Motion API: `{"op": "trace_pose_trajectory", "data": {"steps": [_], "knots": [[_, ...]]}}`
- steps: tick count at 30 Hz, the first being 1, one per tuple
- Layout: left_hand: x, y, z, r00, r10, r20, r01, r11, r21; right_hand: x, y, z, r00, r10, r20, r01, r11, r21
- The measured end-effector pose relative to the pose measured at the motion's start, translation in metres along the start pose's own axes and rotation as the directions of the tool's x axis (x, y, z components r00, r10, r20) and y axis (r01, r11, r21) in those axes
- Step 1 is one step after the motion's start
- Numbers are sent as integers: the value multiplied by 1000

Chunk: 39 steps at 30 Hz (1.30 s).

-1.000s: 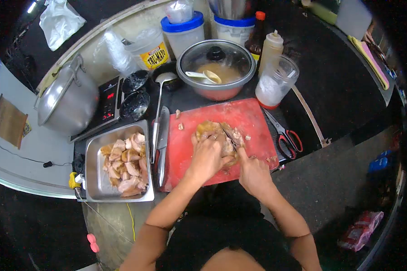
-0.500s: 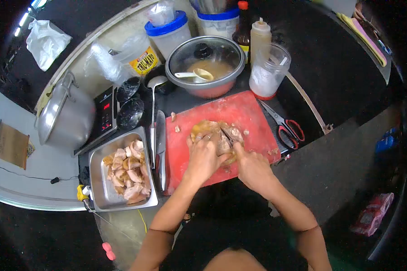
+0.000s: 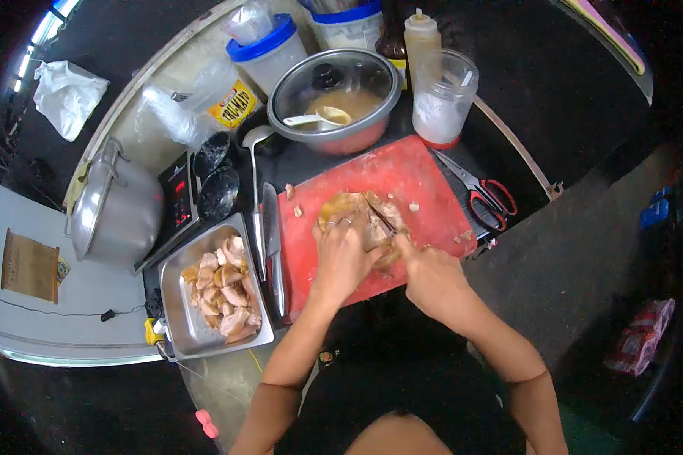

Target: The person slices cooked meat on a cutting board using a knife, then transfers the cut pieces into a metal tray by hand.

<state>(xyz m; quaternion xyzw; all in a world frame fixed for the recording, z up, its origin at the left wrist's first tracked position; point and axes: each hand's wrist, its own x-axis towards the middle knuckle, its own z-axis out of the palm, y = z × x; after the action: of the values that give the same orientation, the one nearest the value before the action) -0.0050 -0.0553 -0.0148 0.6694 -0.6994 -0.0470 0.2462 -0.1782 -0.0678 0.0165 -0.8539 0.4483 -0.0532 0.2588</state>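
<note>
On the red cutting board [image 3: 406, 168] lies a pale, yellow-skinned piece of cooked chicken [image 3: 347, 203]. My left hand [image 3: 343, 254] presses down on it, fingers curled over the meat and thumb toward the right. A small knife [image 3: 381, 218] is gripped in my right hand [image 3: 439, 282], its dark blade slanting across the chicken. The handle is mostly hidden in my fist, and the blade's depth in the meat is hard to tell. A few small scraps sit around the chicken. Left of the board, a metal tray [image 3: 190, 334] holds chunks of cut chicken [image 3: 224, 292].
A larger knife [image 3: 273, 243] and a ladle [image 3: 257, 205] lie between tray and board. Scissors [image 3: 482, 193] rest at the board's right. Behind stand a glass-lidded bowl [image 3: 334, 95], a jar of white powder [image 3: 440, 106] and a squeeze bottle [image 3: 423, 42]. A pot [image 3: 121, 205] and induction cooker [image 3: 176, 197] are left.
The camera view has shifted slightly. My right hand has drawn a little back from the chicken, with more of the blade showing. My left hand keeps its place on the meat.
</note>
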Motion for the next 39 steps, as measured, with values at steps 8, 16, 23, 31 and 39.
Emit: {"op": "trace_pose_trajectory", "data": {"steps": [8, 16, 23, 31, 39], "knots": [[0, 0, -3, 999, 15, 32, -14, 1000, -23, 18, 7, 8, 998, -29, -61, 30, 999, 18], [1, 7, -2, 999, 47, -17, -47, 999, 9, -32, 11, 7, 999, 47, -13, -47, 999, 13], [1, 7, 0, 997, -14, 80, 11, 999, 31, -28, 22, 22, 996, 9, -90, -8, 1000, 14], [1, 13, 2, 998, 28, 48, -32, 996, 80, -27, 36, 46, 991, 5, -133, 0, 999, 37], [5, 13, 0, 997, 76, 26, -78, 990, 120, -42, 41, 44, 996, 15, -87, -9, 998, 62]]}}
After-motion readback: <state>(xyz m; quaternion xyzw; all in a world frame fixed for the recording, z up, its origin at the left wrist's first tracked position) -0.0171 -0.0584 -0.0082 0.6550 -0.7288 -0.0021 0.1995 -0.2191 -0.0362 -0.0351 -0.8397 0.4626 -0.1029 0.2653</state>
